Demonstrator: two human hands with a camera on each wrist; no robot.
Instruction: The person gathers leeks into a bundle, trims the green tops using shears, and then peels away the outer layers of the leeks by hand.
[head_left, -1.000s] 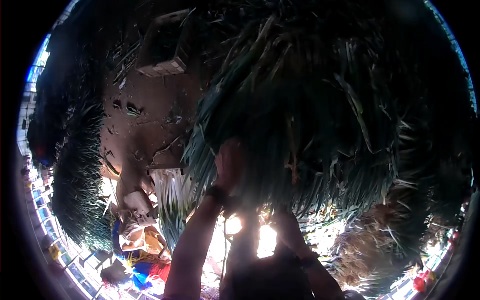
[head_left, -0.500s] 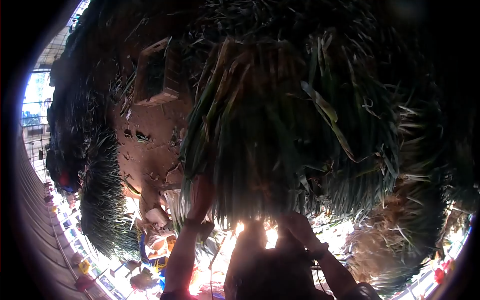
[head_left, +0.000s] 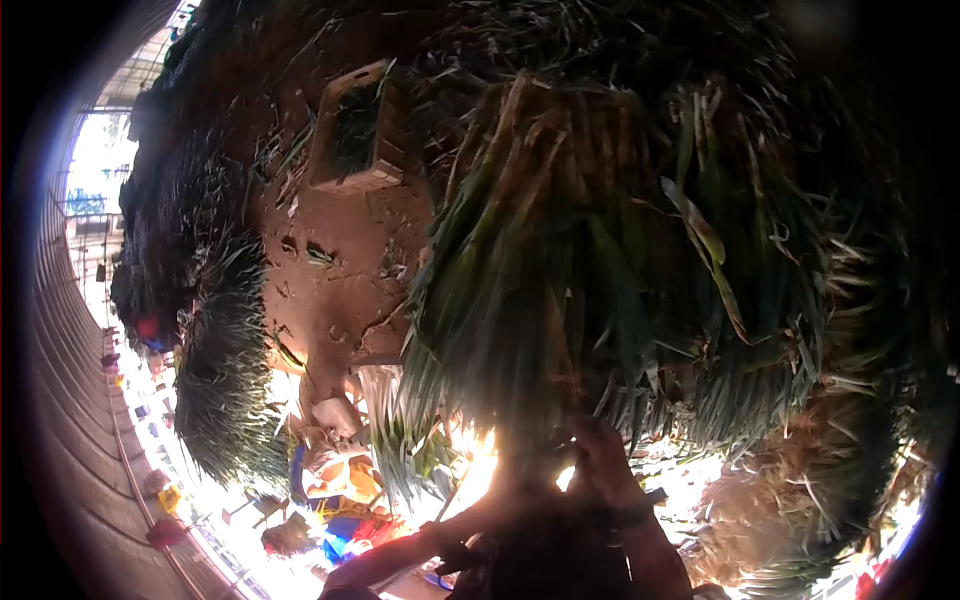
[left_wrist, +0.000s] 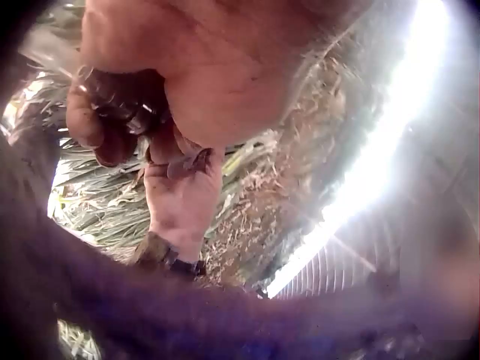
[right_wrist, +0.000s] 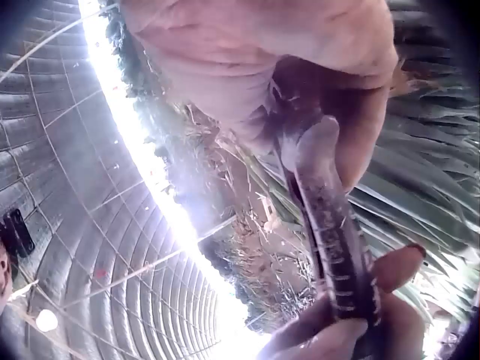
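Both hands meet low in front of the body. In the right wrist view, a slim dark ribbed tool [right_wrist: 337,232] with a rounded pale end runs between them. My right hand [right_wrist: 300,45] grips its upper end, and the fingers of my left hand [right_wrist: 330,341] wrap the lower end. I cannot tell the tool's exact kind. The left wrist view shows the left hand [left_wrist: 202,67] close up, fingers curled round the dark ribbed piece [left_wrist: 131,97]. Just beyond the hands, a big heap of long green leafy stalks [head_left: 570,260] hangs toward the body in the head view.
A slatted crate [head_left: 360,182] stands on bare brown soil [head_left: 340,255] at the back left. Another leafy pile [head_left: 230,370] lies along the left. Pale stalks and roots [head_left: 750,500] lie at the right. Colourful cloth [head_left: 355,480] sits at the lower left.
My left hand has drawn back from the leaves on the heap's left side, down and right to the right hand. The right hand stays low near the heap's front edge.
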